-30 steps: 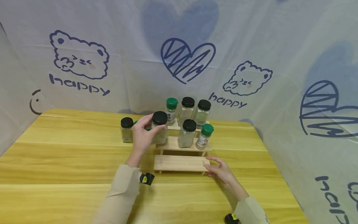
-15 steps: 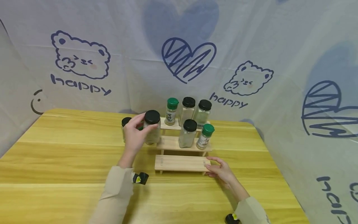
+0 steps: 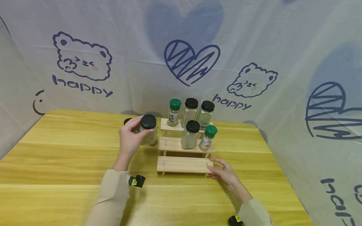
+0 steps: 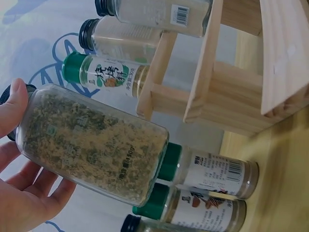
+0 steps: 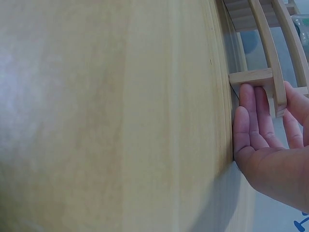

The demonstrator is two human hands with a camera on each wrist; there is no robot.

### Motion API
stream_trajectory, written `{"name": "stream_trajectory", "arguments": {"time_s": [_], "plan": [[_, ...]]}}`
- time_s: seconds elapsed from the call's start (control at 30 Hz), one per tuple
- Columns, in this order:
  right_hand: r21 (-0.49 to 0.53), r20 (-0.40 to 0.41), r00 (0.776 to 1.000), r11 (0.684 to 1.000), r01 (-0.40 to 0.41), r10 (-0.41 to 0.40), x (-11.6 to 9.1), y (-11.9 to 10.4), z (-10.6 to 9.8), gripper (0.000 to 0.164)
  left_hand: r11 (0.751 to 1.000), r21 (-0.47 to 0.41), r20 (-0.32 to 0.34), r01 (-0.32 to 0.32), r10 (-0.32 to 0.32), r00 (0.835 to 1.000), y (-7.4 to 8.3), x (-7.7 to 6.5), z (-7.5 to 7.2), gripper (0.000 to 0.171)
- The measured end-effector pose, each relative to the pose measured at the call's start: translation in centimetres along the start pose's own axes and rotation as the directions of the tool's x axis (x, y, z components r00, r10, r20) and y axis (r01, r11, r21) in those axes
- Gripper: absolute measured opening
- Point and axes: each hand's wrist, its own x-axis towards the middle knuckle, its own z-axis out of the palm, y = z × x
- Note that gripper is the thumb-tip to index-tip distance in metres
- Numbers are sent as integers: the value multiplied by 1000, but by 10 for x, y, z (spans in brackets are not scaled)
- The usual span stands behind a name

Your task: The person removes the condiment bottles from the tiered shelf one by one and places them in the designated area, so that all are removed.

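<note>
My left grip (image 3: 128,138) holds a jar (image 4: 94,145) toward the back edge of the desk (image 3: 70,163); my right grip (image 3: 225,175) pinches the rack (image 3: 183,164).

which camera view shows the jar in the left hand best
The left wrist view: the jar is large and side-on, its speckled contents plain, though the left hand covers part of it. The head view shows its black lid and some of its side. In the right wrist view I cannot make it out.
</note>
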Motion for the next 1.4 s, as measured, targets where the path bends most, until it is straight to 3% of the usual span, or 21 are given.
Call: {"name": "stream_trajectory", "arguments": {"time_s": [0.23, 0.47, 0.83, 1.0, 1.4], "plan": [[-15, -2, 1000, 1000, 4, -5, 1, 0, -1, 50, 997, 22, 0, 77, -77, 997, -6, -3, -5, 49], [-15, -5, 1000, 1000, 7, -7, 3, 1, -1, 45, 994, 25, 24, 111, -111, 993, -19, -7, -6, 47], [1, -21, 1000, 1000, -6, 6, 3, 3, -1, 42, 975, 53, 53, 215, -218, 975, -40, -14, -5, 49], [7, -15, 1000, 1000, -2, 2, 3, 4, -1, 42, 968, 101, 58, 232, -238, 970, -48, -17, -2, 49], [18, -14, 1000, 1000, -8, 8, 1, 2, 0, 40, 964, 104, 56, 244, -251, 966, -56, -20, 4, 48]]}}
